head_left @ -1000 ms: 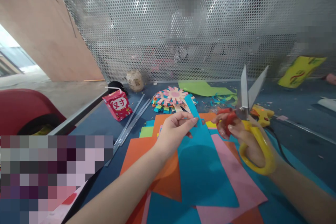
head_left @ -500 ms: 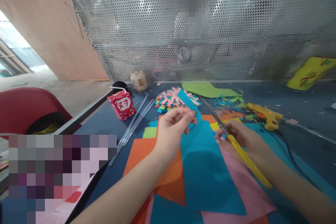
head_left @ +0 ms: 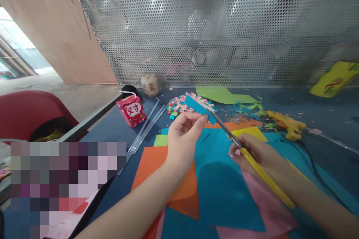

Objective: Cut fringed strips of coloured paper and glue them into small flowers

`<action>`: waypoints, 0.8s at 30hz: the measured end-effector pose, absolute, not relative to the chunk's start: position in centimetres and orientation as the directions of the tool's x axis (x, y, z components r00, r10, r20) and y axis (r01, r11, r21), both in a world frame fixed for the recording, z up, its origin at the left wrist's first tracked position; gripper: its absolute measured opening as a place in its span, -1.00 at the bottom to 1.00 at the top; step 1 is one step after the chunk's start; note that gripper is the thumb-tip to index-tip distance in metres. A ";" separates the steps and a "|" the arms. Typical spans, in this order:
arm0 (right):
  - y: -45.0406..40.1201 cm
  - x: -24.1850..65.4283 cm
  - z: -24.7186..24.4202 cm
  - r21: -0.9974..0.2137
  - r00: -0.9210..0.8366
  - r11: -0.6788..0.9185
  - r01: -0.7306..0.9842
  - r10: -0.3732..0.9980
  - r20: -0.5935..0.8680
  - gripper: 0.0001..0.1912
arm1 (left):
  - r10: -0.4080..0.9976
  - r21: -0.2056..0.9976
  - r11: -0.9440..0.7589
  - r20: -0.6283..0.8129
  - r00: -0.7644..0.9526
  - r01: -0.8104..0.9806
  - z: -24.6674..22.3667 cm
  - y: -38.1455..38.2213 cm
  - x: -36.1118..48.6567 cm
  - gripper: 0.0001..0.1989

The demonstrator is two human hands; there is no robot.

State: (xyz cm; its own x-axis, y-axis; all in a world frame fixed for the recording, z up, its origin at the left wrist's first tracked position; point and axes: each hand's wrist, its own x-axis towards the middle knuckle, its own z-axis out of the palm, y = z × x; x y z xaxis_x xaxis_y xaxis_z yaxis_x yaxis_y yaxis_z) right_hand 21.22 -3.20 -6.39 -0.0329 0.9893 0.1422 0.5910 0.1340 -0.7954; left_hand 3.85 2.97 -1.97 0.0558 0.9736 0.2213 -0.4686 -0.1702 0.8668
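Note:
Pinched between the thumb and fingers of my left hand [head_left: 186, 134] is a small blue paper strip [head_left: 196, 106], held above the table. My right hand [head_left: 254, 153] is closed on yellow-handled scissors [head_left: 265, 175], whose metal blades reach up and left to the strip's right end. Whether the blades are parted is hard to tell. Beneath both hands lie blue sheets [head_left: 227, 190], an orange sheet [head_left: 151, 164] and a pink sheet [head_left: 260, 198]. Fringed paper pieces [head_left: 179, 102] in pink, blue and other colours sit just behind the strip.
A red drink carton [head_left: 131, 110] and clear sticks [head_left: 146, 130] are at the left. Behind are a pale jar [head_left: 150, 84] and green paper [head_left: 224, 95]. A yellow glue gun [head_left: 293, 127] with a cable lies right. A perforated metal panel [head_left: 168, 26] stands at the back.
The blue strip has tilted further left and flatter. The scissor blades have moved onto its right end, and my right hand sits slightly lower.

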 end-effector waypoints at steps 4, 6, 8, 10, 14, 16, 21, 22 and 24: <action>-3.2 21.1 -6.4 -0.811 -0.048 0.104 0.575 0.994 0.093 -0.76 | 0.978 0.874 -0.131 0.192 0.086 -0.467 -2.1 3.1 3.9 -0.81; -3.2 21.1 -6.3 -0.818 -0.049 0.103 0.565 0.995 0.091 -0.75 | 0.978 0.878 -0.123 0.188 0.095 -0.463 -2.1 3.2 3.9 -0.81; -3.2 21.0 -6.2 -0.822 -0.047 0.108 0.559 0.994 0.099 -0.74 | 0.978 0.878 -0.119 0.184 0.097 -0.463 -2.1 3.2 3.9 -0.81; -3.2 21.0 -6.1 -0.829 -0.041 0.103 0.550 0.995 0.096 -0.72 | 0.979 0.878 -0.117 0.181 0.096 -0.465 -2.0 3.1 3.9 -0.82; -3.4 20.9 -5.9 -0.846 -0.039 0.082 0.526 0.997 0.072 -0.69 | 0.980 0.879 -0.116 0.177 0.090 -0.462 -2.0 3.0 3.9 -0.83; -3.4 20.8 -5.8 -0.851 -0.038 0.085 0.518 0.996 0.076 -0.71 | 0.980 0.880 -0.120 0.178 0.085 -0.459 -2.1 3.0 3.9 -0.84; -3.3 20.8 -6.0 -0.859 -0.043 0.088 0.504 0.996 0.077 -0.74 | 0.980 0.885 -0.137 0.186 0.068 -0.446 -2.1 3.0 3.8 -0.83; -3.3 20.8 -6.0 -0.850 -0.047 0.089 0.519 0.996 0.076 -0.74 | 0.981 0.885 -0.138 0.185 0.065 -0.444 -2.0 3.0 3.8 -0.82; -3.3 20.9 -6.1 -0.833 -0.055 0.098 0.544 0.995 0.081 -0.75 | 0.982 0.888 -0.135 0.180 0.061 -0.440 -2.0 3.1 3.8 -0.82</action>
